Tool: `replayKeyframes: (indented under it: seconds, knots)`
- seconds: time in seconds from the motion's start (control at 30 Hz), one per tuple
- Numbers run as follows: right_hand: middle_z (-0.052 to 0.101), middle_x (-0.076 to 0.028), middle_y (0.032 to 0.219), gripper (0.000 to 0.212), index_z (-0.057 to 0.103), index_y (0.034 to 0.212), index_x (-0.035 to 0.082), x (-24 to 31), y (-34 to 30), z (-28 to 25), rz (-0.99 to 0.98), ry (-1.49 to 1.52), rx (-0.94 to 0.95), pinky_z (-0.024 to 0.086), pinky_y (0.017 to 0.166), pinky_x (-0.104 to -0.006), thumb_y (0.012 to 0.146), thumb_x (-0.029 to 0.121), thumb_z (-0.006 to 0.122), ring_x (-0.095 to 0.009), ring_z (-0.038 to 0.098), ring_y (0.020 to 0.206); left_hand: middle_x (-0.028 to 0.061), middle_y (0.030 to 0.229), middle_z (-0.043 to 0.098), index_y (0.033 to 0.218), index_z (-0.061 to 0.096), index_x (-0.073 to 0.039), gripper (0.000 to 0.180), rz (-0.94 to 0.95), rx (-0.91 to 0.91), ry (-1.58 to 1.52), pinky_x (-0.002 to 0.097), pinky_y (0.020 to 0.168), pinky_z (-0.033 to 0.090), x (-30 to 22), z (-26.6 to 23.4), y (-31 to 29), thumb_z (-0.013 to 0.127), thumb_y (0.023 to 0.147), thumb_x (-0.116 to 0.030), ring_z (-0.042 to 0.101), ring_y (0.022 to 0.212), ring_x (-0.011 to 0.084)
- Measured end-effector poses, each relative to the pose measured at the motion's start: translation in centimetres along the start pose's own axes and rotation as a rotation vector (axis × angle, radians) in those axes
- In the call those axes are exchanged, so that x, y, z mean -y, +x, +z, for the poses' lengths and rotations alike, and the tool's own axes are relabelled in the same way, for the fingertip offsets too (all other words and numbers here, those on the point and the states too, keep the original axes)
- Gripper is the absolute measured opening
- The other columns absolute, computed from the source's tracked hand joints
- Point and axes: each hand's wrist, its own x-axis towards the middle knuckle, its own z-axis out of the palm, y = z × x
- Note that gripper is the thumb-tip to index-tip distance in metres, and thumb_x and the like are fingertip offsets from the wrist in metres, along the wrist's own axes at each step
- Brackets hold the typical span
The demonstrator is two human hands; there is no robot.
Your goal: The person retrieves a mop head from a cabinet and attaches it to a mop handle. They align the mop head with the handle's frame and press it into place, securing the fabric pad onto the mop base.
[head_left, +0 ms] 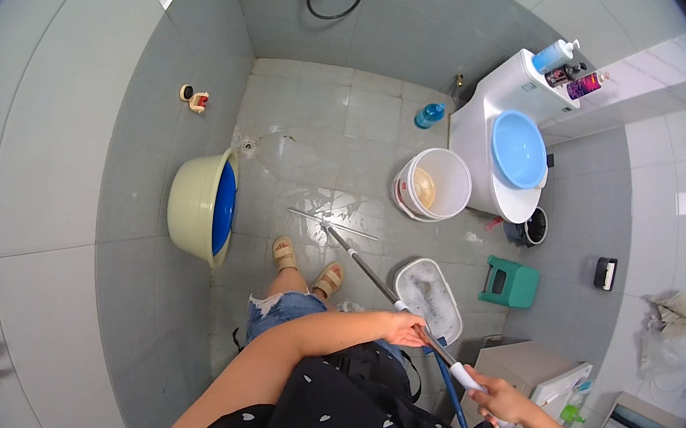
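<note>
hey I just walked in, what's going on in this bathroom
A person is holding a long-handled squeegee with both hands, the left hand partway along the pole and the right hand nearer its upper end. The blade is down at the wet tiled floor, ahead of the sandals. To the right are a white bucket and an oblong tub of foamy water.

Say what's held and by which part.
A floor squeegee: left hand around the metal pole about midway, right hand on the white grip.

One squeegee (373, 275), two sandals (328, 280), one green stool (522, 286).
</note>
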Motion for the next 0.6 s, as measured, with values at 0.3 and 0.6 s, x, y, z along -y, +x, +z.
replayKeyframes:
  seconds: [0.3,0.6]
  knots:
    - [0.05,-0.002,0.058,0.058,0.028,0.145,0.025,8.8,9.4,2.5,-0.213,-0.069,0.019,0.041,0.037,-0.027,0.093,0.017,0.051,-0.011,0.046,0.037,0.0116,0.112,0.063,0.107,0.053,-0.004,0.025,0.392,-0.292,-0.359,0.0349,0.091,0.05,-5.1,-7.6,-8.0,0.045,0.093,-0.024,0.062,0.101,0.024]
    - [0.047,-0.006,0.057,0.064,0.022,0.147,0.023,21.5,10.6,-0.8,-0.361,0.451,0.152,0.034,0.031,-0.0279,0.089,0.012,0.047,-0.014,0.04,0.036,0.0105,0.133,0.049,0.134,0.041,-0.018,0.039,0.98,-0.403,-0.189,0.0369,0.094,0.045,-13.8,-4.1,-17.7,0.046,0.096,-0.026,0.05,0.12,0.0238]
